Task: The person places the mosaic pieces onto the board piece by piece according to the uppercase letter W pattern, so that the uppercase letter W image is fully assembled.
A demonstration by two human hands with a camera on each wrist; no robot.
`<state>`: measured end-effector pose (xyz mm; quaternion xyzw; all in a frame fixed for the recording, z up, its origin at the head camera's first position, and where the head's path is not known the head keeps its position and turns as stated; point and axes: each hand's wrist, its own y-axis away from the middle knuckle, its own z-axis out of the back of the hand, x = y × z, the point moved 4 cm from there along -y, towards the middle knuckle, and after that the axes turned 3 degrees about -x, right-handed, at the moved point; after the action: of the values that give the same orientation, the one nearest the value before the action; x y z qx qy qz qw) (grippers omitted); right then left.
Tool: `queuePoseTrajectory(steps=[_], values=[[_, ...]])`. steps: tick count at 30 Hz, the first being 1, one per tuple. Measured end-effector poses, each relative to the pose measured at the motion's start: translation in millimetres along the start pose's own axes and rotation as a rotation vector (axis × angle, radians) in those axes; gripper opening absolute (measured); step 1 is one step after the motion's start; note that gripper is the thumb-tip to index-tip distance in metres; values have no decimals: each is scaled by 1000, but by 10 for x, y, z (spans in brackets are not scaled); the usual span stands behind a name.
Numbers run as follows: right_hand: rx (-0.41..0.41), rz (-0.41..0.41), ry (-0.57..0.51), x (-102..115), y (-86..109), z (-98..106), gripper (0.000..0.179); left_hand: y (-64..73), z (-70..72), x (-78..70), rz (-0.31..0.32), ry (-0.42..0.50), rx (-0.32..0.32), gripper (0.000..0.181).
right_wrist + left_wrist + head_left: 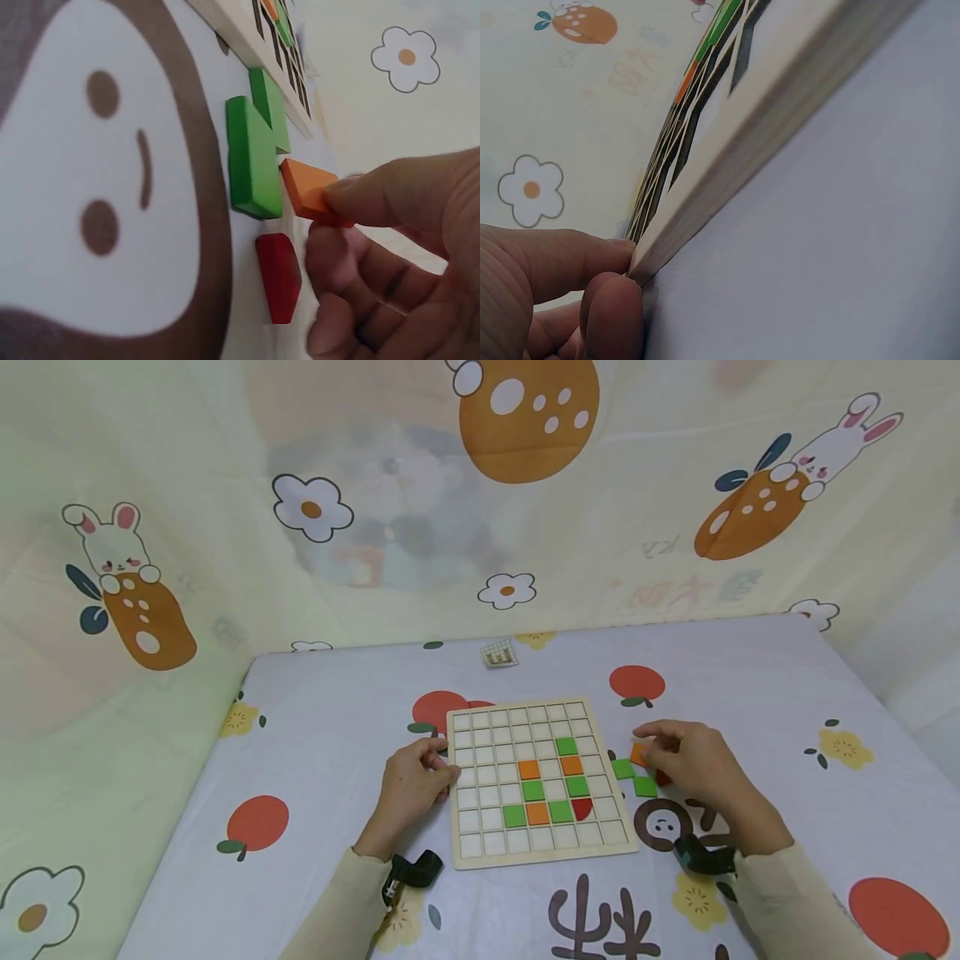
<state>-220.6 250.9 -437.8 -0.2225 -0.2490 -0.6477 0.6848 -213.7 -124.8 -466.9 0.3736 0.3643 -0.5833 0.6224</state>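
A pale cream-green fabric wall, printed with a white rabbit on an orange-brown fruit, rises at the left. Beside it spreads a table under a whitish-lilac cloth patterned with red fruit and yellow flowers. The left hand, coming from a cream sleeve with a black device at the wrist, has its thumb and a finger clamped on the left edge of a square light-wooden grid board, which lies flat on the cloth. Five green square tiles, three orange ones and a red round-edged tile sit in its cells. Behind the board, near the back edge of the table, lies a small grid-patterned card; beyond, the back fabric wall carries white flowers and faint reversed lettering. Just right of the board, two loose green square tiles and a loose red tile with a curved side lie on the cloth. Next to them, the right hand has its thumb and a finger clamped on a loose orange square tile, and a printed brown-rimmed face shows on the cloth nearer the wearer
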Motion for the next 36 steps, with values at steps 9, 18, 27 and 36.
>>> queuePoseTrajectory(steps=[9, 18, 27, 36], values=[[130, -58, -5, 12, -30, -28, 31, 4, -1, -3, 8, -3, 3, 42], [176, -66, 25, 28, -33, 2, 37, 7, -1, -5, 7, -9, 4, 42], [153, -25, 95, 58, -39, 15, 32, 10, -5, -10, 3, -11, 3, 43], [81, 8, -14, 250, -28, -95, 26, 8, 0, -19, -2, -21, 1, 42]])
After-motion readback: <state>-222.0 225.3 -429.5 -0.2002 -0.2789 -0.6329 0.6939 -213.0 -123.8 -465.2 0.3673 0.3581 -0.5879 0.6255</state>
